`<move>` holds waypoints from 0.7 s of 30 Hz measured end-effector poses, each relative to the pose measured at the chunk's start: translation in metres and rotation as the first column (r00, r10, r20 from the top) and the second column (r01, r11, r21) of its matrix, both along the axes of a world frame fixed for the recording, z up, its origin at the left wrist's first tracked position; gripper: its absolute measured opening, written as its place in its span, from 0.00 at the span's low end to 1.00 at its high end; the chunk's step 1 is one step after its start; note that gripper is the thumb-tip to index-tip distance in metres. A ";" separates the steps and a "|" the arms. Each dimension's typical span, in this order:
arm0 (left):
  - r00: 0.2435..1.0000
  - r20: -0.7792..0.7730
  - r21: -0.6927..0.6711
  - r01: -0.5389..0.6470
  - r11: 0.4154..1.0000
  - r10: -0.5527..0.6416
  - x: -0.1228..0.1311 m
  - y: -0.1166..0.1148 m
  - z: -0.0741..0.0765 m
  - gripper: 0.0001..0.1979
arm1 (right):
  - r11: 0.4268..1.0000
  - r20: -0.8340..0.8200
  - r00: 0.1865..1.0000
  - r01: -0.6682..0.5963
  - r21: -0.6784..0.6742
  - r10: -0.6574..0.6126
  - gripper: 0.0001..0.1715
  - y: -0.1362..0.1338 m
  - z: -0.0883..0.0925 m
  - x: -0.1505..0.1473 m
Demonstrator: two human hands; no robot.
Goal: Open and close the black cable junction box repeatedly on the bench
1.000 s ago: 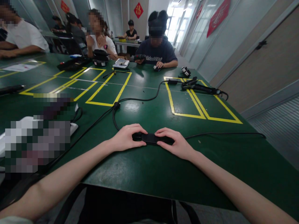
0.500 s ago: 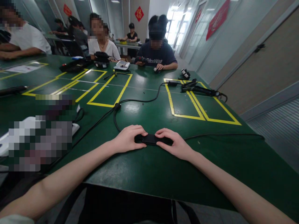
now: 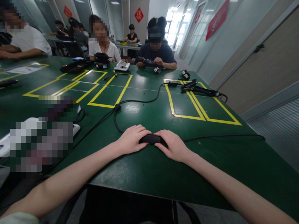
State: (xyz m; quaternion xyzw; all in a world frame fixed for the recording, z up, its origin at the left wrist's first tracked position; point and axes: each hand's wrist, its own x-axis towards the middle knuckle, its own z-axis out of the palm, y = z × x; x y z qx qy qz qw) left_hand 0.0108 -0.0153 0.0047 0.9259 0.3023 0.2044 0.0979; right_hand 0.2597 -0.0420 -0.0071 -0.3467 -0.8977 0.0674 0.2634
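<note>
A black elongated object (image 3: 152, 139) lies low over the green table (image 3: 130, 174), near its front edge, with a rounded dark surface showing. My left hand (image 3: 135, 139) grips its left end, thumb in front and fingers behind. Around the right end, my right hand (image 3: 174, 144) is closed in the same way. The fingertips of the two hands are a short gap apart, and both ends of the object are covered by them. One black cable (image 3: 224, 136) runs off to the right from behind my right hand; another (image 3: 115, 119) loops behind my left hand.
Yellow tape rectangles (image 3: 203, 118) mark the table. A black clamp-like tool (image 3: 201, 90) lies at the back right, beside a small black-and-white block (image 3: 185, 74). A white device (image 3: 122, 66) and a black tray (image 3: 76, 66) stand farther back. Several people sit beyond; blurred items lie left.
The black object has turned in my hands, showing a rounder side instead of a flat face. My left hand has shifted slightly right. Across the table, a person's hand has risen off a small block.
</note>
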 end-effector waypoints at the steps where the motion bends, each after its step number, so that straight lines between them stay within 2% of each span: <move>1: 1.000 -0.012 0.016 0.014 1.000 -0.014 0.000 0.000 0.000 0.12 | 1.000 0.032 0.999 0.004 -0.001 -0.004 0.13 0.000 0.002 0.000; 5: 0.999 -0.018 0.040 0.045 0.998 -0.045 -0.002 0.000 0.003 0.12 | 1.000 0.092 0.996 0.008 0.021 -0.010 0.15 -0.001 0.006 -0.001; 10: 0.997 -0.047 0.048 0.064 0.997 -0.062 -0.002 0.000 0.006 0.12 | 0.996 0.042 0.998 -0.059 0.064 0.057 0.15 -0.002 0.008 -0.002; 14: 0.998 -0.017 0.010 0.065 0.998 -0.064 -0.002 -0.001 0.005 0.14 | 0.994 0.054 0.998 -0.039 0.102 0.033 0.13 -0.004 0.009 -0.002; 17: 0.997 -0.004 -0.003 0.074 0.997 -0.074 -0.002 -0.001 0.004 0.15 | 0.997 0.015 0.999 -0.032 0.073 0.031 0.12 -0.004 0.009 -0.002; 21: 0.996 -0.013 -0.014 0.084 0.996 -0.084 -0.002 -0.002 0.003 0.14 | 0.995 -0.082 0.992 -0.091 0.032 0.093 0.14 -0.004 0.007 -0.002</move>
